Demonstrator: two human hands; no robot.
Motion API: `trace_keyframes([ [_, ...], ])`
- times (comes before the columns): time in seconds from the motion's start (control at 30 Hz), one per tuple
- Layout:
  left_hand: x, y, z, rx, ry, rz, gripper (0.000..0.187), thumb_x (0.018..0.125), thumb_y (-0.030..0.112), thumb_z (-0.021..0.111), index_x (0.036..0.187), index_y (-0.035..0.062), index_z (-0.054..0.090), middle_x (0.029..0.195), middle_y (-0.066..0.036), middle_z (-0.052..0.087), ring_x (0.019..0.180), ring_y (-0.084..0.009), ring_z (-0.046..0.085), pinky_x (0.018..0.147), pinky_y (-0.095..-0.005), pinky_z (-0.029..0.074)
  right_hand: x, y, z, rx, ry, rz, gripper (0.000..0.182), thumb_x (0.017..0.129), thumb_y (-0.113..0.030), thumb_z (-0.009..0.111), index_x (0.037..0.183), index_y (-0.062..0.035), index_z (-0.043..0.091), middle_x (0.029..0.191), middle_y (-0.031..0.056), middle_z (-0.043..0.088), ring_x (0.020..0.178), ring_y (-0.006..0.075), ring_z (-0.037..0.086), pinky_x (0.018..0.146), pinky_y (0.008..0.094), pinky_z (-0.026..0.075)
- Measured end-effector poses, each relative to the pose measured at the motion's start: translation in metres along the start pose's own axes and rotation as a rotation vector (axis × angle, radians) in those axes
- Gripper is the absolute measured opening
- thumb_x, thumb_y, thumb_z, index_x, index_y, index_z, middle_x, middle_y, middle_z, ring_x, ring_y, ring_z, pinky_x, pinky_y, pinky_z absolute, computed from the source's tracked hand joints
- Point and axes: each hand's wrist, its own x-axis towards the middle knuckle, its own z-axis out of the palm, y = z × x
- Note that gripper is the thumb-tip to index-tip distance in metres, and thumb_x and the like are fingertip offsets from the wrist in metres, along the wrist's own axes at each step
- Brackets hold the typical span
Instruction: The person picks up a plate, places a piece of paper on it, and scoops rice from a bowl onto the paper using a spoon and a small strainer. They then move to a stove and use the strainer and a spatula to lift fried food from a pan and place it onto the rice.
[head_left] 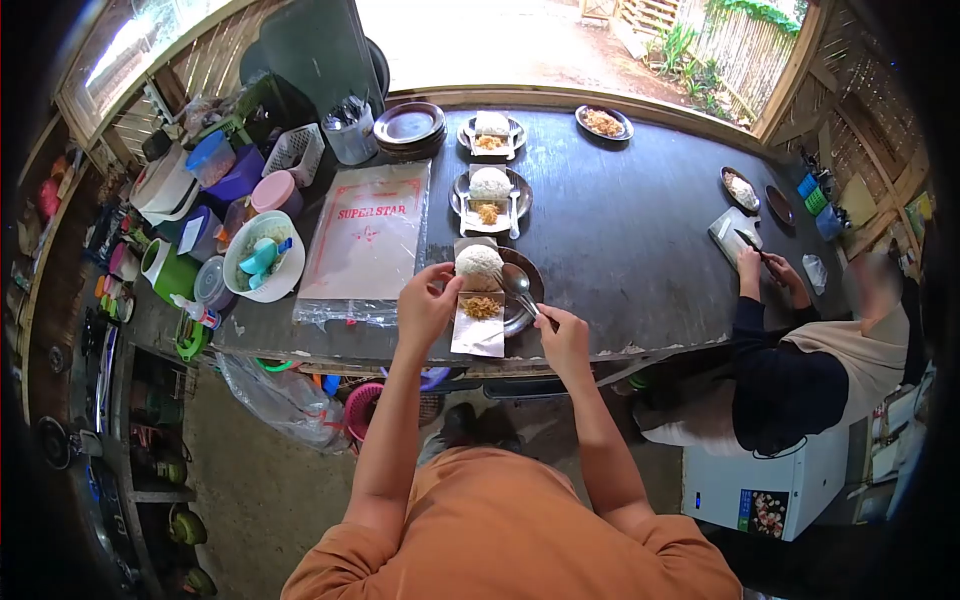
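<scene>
My left hand (428,303) is at the left edge of the nearest plate, its fingers bent together by the rice and paper; what they pinch is hidden. In my right hand (564,342) is a metal spoon (517,281), its bowl over the right side of a dark plate (524,317). On that plate, a mound of white rice (479,263) and some shredded brown food (482,306) rest on paper (478,340). Behind it stand two similar plates, a middle one (524,192) and a far one (518,137), with rice, brown food and cutlery.
To the left lie a pack of brown paper (365,245), a white bowl (286,285) with a blue scoop, and a stack of plates (409,122). A food plate (604,123) sits at the back. At right, another person (800,370) holds a knife over a board.
</scene>
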Motion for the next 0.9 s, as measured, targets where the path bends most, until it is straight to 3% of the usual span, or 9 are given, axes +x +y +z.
trace_keyframes([
  [0.03, 0.000, -0.004, -0.006, 0.069, 0.001, -0.037, 0.032, 0.085, 0.025, 0.072, 0.110, 0.0063, 0.069, 0.089, -0.007, 0.071, 0.070, -0.0152, 0.064, 0.066, -0.0281, 0.050, 0.001, 0.001, 0.001, 0.004, 0.003, 0.003, 0.025, 0.088, -0.007, 0.063, 0.111, 0.0012, 0.069, 0.080, 0.0113, 0.072, 0.066, 0.0148, 0.067, 0.063, 0.0271, 0.051],
  [0.1, -0.003, -0.018, -0.013, 0.151, 0.015, -0.070, 0.034, 0.082, 0.027, 0.072, 0.110, 0.0086, 0.069, 0.088, -0.007, 0.070, 0.079, -0.0229, 0.066, 0.073, -0.0339, 0.051, 0.005, 0.002, 0.003, 0.019, -0.009, 0.131, 0.023, 0.087, -0.008, 0.062, 0.106, 0.0030, 0.068, 0.084, 0.0181, 0.071, 0.079, 0.0270, 0.071, 0.073, 0.0343, 0.053],
  [0.27, -0.010, -0.041, -0.019, 0.320, -0.052, -0.056, 0.032, 0.081, 0.030, 0.071, 0.108, 0.0119, 0.070, 0.091, -0.005, 0.071, 0.090, -0.0307, 0.064, 0.082, -0.0428, 0.049, 0.002, 0.018, 0.014, -0.014, 0.022, 0.181, 0.023, 0.088, -0.006, 0.061, 0.108, 0.0026, 0.067, 0.079, 0.0140, 0.071, 0.074, 0.0184, 0.070, 0.068, 0.0305, 0.052],
  [0.33, -0.009, -0.051, -0.017, 0.360, -0.062, -0.025, 0.034, 0.081, 0.030, 0.071, 0.109, 0.0124, 0.069, 0.090, -0.005, 0.071, 0.091, -0.0303, 0.064, 0.084, -0.0421, 0.049, 0.002, 0.015, 0.017, -0.057, 0.042, 0.216, 0.023, 0.087, -0.006, 0.060, 0.107, 0.0012, 0.067, 0.085, 0.0185, 0.070, 0.081, 0.0324, 0.069, 0.075, 0.0387, 0.052],
  [0.43, -0.010, -0.060, -0.014, 0.377, -0.097, -0.006, 0.036, 0.081, 0.030, 0.071, 0.112, 0.0118, 0.069, 0.090, -0.006, 0.071, 0.092, -0.0299, 0.063, 0.086, -0.0418, 0.048, 0.002, 0.021, 0.026, -0.173, 0.111, 0.098, 0.023, 0.087, -0.007, 0.058, 0.107, 0.0007, 0.067, 0.089, 0.0204, 0.069, 0.085, 0.0372, 0.067, 0.078, 0.0425, 0.051],
  [0.73, -0.004, -0.068, -0.008, 0.332, -0.252, -0.067, 0.042, 0.086, 0.027, 0.067, 0.123, 0.0087, 0.064, 0.091, -0.009, 0.071, 0.092, -0.0324, 0.065, 0.084, -0.0420, 0.049, -0.001, 0.009, 0.039, -0.230, 0.050, 0.142, 0.028, 0.089, -0.010, 0.061, 0.114, 0.0015, 0.065, 0.071, 0.0169, 0.067, 0.058, 0.0252, 0.066, 0.060, 0.0354, 0.051],
  [0.77, -0.003, -0.070, -0.007, 0.345, -0.261, -0.083, 0.045, 0.086, 0.027, 0.065, 0.127, 0.0085, 0.061, 0.091, -0.011, 0.071, 0.090, -0.0333, 0.066, 0.083, -0.0427, 0.050, 0.000, 0.005, 0.038, -0.235, 0.054, 0.145, 0.028, 0.089, -0.010, 0.061, 0.114, 0.0015, 0.065, 0.071, 0.0169, 0.067, 0.058, 0.0252, 0.066, 0.060, 0.0354, 0.051],
  [0.83, 0.001, -0.077, -0.004, 0.335, -0.284, -0.091, 0.046, 0.087, 0.027, 0.065, 0.128, 0.0083, 0.060, 0.091, -0.011, 0.071, 0.088, -0.0340, 0.066, 0.081, -0.0429, 0.050, 0.002, -0.014, 0.033, -0.162, -0.024, 0.356, 0.027, 0.088, -0.013, 0.060, 0.111, -0.0005, 0.067, 0.079, 0.0224, 0.068, 0.077, 0.0379, 0.067, 0.074, 0.0432, 0.052],
  [0.9, 0.004, -0.079, -0.004, 0.327, -0.301, -0.089, 0.047, 0.087, 0.027, 0.064, 0.129, 0.0081, 0.059, 0.091, -0.012, 0.070, 0.087, -0.0347, 0.066, 0.080, -0.0432, 0.050, -0.002, -0.001, 0.036, -0.222, -0.007, 0.281, 0.029, 0.088, -0.014, 0.061, 0.114, -0.0005, 0.065, 0.073, 0.0189, 0.067, 0.067, 0.0310, 0.067, 0.067, 0.0395, 0.052],
])
